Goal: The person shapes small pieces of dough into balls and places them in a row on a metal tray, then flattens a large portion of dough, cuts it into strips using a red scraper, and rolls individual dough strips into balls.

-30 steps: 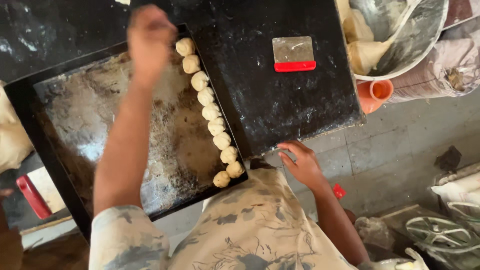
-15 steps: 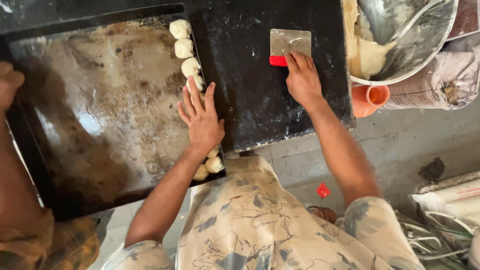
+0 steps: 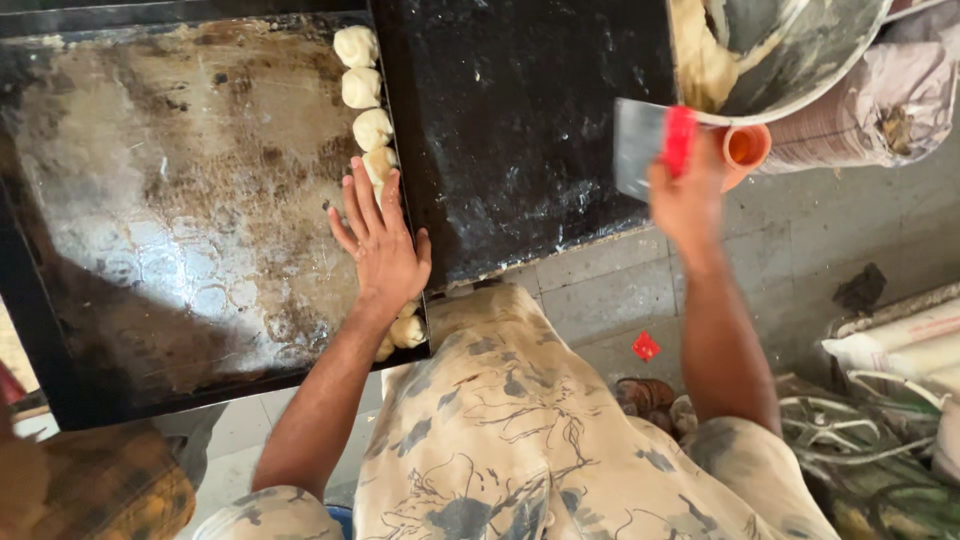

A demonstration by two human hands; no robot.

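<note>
Left hand (image 3: 385, 250) lying flat, wide, on dough balls (image 3: 365, 110) mid-frame, risking squashing; right hand (image 3: 690, 195) gripping scraper (image 3: 650, 145), blurry.

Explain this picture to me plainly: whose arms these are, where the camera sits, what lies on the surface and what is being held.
The camera sits on a person's head and looks straight down, so both arms are that person's own. The left hand lies flat on a greasy dark baking tray, over a row of dough balls lined along its right edge. The right hand holds a metal scraper with a red handle, lifted near a metal bowl of dough. Between them is a black work board, dusted with flour.
</note>
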